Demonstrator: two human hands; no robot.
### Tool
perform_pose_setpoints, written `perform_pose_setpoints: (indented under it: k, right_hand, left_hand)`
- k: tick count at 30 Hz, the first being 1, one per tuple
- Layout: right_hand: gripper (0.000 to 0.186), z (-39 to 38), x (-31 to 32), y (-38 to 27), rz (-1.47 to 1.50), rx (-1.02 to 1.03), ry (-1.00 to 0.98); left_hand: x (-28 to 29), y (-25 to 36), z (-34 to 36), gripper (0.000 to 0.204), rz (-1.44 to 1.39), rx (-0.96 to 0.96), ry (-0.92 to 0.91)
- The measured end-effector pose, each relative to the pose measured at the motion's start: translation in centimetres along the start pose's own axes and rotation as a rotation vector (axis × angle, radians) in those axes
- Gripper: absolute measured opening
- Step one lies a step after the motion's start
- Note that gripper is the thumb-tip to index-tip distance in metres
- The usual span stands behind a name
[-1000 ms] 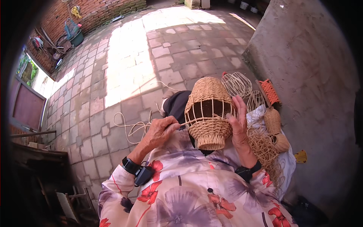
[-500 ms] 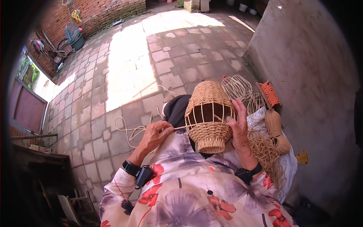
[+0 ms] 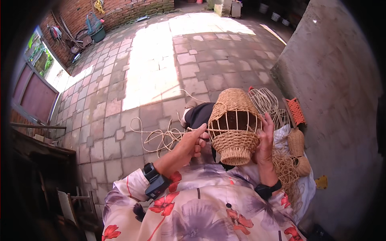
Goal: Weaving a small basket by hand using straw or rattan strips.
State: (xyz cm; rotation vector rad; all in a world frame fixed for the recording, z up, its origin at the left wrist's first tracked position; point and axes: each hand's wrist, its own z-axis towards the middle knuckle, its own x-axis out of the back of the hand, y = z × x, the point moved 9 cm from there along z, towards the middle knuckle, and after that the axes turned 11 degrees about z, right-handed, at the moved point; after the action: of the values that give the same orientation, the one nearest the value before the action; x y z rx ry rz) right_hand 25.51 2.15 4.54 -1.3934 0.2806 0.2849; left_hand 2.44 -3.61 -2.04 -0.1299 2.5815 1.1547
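A tan woven basket (image 3: 235, 142) lies tilted over my lap, its narrow braided rim toward me. Bare upright ribs span a dark gap between its two woven bands. Against the basket's left side, my left hand (image 3: 189, 143) has its fingers curled, pinching the cord close to the ribs. Loose loops of that pale cord (image 3: 161, 138) trail off to the left over the paving. My right hand (image 3: 264, 138) grips the basket's right side, fingertips up by the ribs and some fingers hidden behind it.
At my right lie a tangled heap of cord (image 3: 284, 164), a looser coil (image 3: 263, 100), a small woven piece (image 3: 296, 142) and an orange woven item (image 3: 295, 111). A rough wall (image 3: 333, 88) rises beyond them. A dark wooden piece (image 3: 44, 156) stands at left.
My left hand has moved right, up against the basket, from holding the cord out to the left. My right fingers have closed in on the basket's side. The view has shifted slightly.
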Motion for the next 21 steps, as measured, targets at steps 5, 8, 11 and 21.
perform_pose_setpoints:
  k: [5,8,11,21]
  right_hand:
    - [0.077,-0.1,0.0,0.1,-0.034,-0.02,0.0]
    - [0.077,-0.1,0.1,0.1,-0.014,-0.027,0.008]
    - [0.077,0.0,0.2,0.2,0.007,-0.025,-0.004]
    - [0.078,-0.1,0.4,0.3,-0.001,-0.018,-0.004]
  left_hand:
    - [0.4,1.3,1.4,0.025,-0.044,-0.195,0.123]
    - [0.7,3.3,0.7,0.023,0.001,-0.391,0.225]
    - [0.4,5.3,0.1,0.02,0.119,-0.553,0.198]
    - [-1.9,8.2,-0.6,0.017,0.832,-0.794,0.483]
